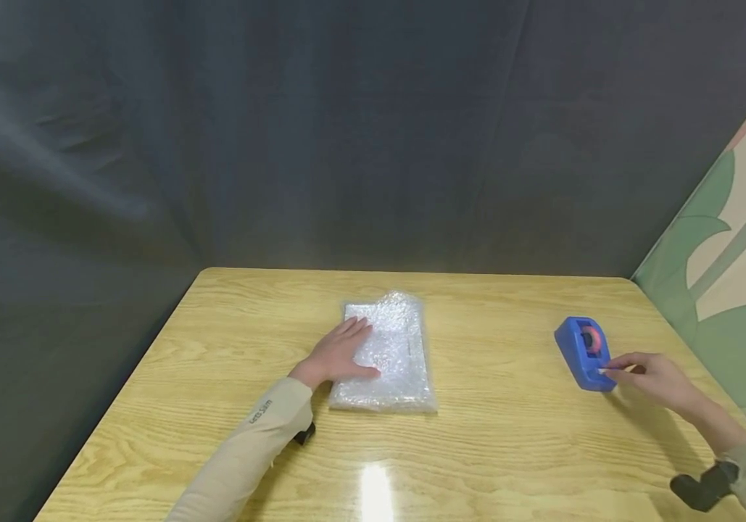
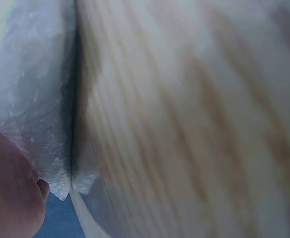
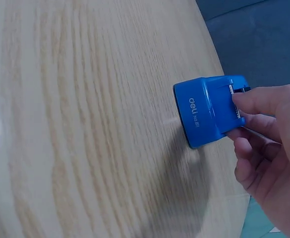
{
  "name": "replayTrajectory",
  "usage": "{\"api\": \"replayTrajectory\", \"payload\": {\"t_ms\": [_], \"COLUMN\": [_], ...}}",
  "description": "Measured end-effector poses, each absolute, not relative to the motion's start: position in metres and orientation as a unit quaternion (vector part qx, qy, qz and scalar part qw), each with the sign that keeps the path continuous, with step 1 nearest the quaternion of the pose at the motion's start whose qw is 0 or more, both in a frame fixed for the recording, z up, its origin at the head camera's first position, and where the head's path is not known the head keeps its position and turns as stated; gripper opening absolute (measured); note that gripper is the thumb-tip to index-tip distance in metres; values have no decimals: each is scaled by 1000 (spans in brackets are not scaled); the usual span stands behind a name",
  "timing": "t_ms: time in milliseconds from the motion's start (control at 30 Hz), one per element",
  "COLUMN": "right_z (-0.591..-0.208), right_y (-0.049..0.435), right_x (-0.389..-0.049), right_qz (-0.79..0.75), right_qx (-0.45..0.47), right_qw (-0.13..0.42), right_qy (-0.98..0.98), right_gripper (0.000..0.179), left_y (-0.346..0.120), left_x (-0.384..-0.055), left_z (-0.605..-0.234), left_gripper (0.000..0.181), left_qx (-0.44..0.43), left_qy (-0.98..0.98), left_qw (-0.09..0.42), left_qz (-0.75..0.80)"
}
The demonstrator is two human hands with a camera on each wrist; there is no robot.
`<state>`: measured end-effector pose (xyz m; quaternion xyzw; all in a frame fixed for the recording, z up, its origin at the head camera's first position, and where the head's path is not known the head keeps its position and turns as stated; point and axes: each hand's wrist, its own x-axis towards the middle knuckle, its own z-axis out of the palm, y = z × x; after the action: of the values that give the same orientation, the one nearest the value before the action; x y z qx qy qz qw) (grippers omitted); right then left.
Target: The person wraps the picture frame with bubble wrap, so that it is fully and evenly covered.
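A flat package in clear bubble wrap [image 1: 401,362] lies on the table, with something pale and flat inside that I cannot make out. My left hand [image 1: 340,353] rests on its left side, fingers spread. In the left wrist view, part of that hand [image 2: 11,193] touches the edge of the bubble wrap [image 2: 33,84]. Off to the right stands a blue tape dispenser [image 1: 571,348] holding a roll of tape [image 1: 593,339] with a reddish core. At its toothed cutter, my right hand [image 1: 660,380] pinches the tape end between thumb and fingers, mostly hidden in the right wrist view.
The wood-grain table [image 1: 496,449] carries the package and the dispenser. A dark curtain [image 1: 359,145] hangs behind and to the left. On the right is a leaf-patterned surface [image 1: 738,239] beside the table edge.
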<state>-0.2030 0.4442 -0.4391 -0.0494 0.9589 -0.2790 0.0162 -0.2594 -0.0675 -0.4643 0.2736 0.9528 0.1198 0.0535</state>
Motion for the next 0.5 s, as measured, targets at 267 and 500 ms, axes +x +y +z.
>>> {"api": "replayTrajectory", "payload": {"t_ms": [267,500], "right_z": [-440,-436], "right_y": [445,441], "right_x": [-206,-203], "right_qz": [-321,-307], "right_qx": [-50,-58], "right_qw": [14,-17], "right_qy": [946,950], "right_gripper": [31,19], "left_y": [-69,-68], "left_x": [-257,-255], "left_z": [-464,-460], "left_gripper": [92,93], "left_qx": [284,285], "left_qy": [948,946], "left_qw": [44,48], "left_qz": [138,146]}}
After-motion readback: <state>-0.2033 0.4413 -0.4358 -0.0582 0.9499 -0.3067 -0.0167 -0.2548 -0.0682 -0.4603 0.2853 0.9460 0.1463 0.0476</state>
